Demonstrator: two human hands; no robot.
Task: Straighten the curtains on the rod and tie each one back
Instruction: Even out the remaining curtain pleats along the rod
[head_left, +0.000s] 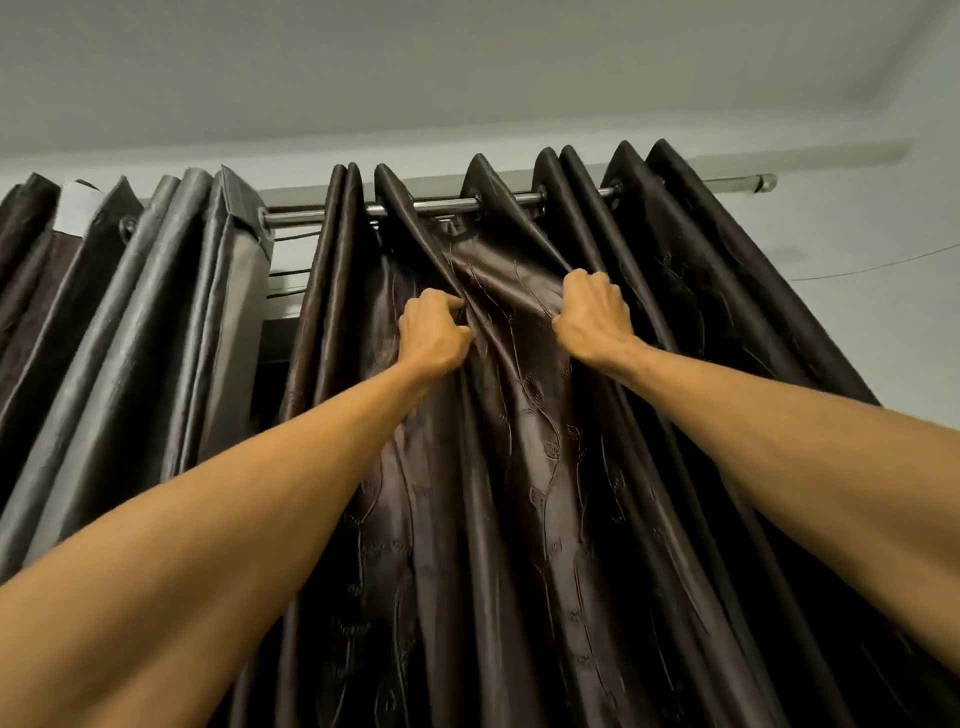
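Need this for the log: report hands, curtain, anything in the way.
Left hand and right hand each grip a fold of the embroidered curtain below the rod. Pleats uneven, no tie-back in view. Nothing blocking.

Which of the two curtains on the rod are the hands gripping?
The dark brown embroidered curtain on the right: the left hand and right hand both grip its folds. The plain greyer curtain hangs untouched beside it.
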